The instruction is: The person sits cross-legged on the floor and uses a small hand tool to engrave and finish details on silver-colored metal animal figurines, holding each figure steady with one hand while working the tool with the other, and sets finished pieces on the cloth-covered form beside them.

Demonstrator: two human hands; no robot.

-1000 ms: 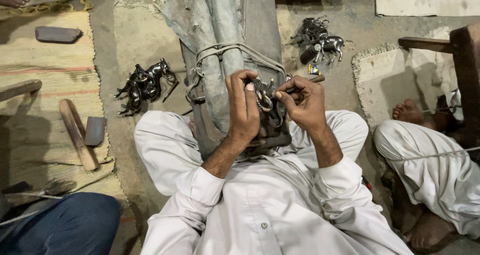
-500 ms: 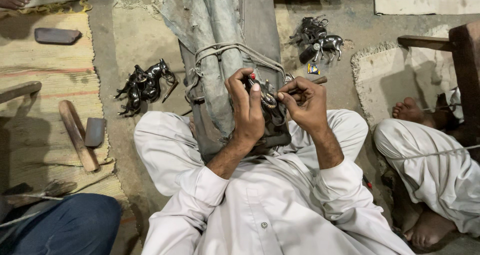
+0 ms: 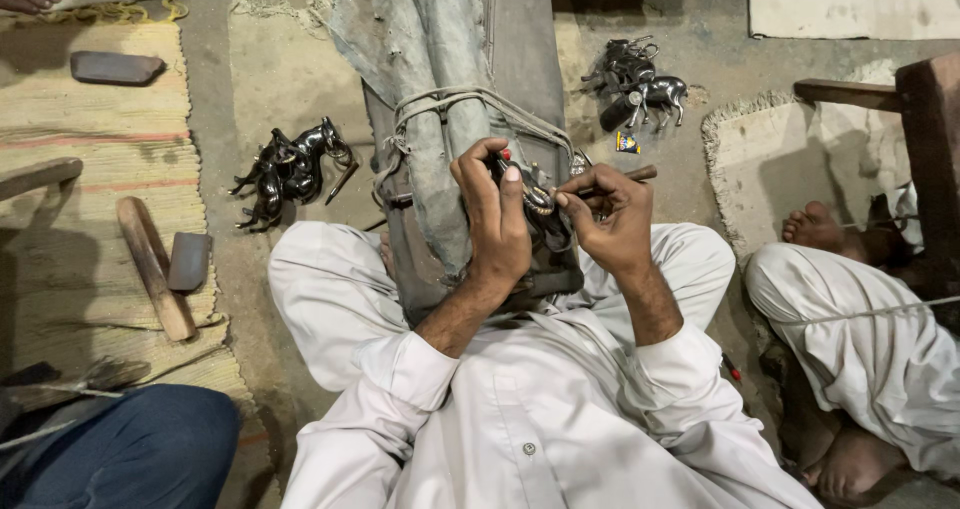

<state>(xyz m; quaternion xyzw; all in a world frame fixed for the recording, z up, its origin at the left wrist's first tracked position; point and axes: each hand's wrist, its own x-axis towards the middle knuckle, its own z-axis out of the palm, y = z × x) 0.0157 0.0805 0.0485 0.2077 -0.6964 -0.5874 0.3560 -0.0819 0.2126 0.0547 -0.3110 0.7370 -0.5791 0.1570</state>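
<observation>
I sit cross-legged on the floor in white clothes. My left hand [image 3: 497, 219] grips a small dark metal figurine [image 3: 545, 219] held against a cloth-wrapped wooden block [image 3: 450, 119] that rests between my knees. Right beside it, my right hand [image 3: 610, 219] pinches a thin tool with a wooden handle [image 3: 632, 176], its tip at the figurine. Most of the figurine is hidden by my fingers.
Dark metal horse figurines lie in a pile on the left [image 3: 290, 164] and another group at the upper right [image 3: 640, 84]. A wooden mallet [image 3: 155, 269] and a flat stone [image 3: 115, 66] lie on a woven mat. Another person's legs [image 3: 860, 339] are at the right, a blue-trousered knee [image 3: 130, 449] lower left.
Both hands have shifted slightly upward on the block with the figurine; the tool has stayed at the piece.
</observation>
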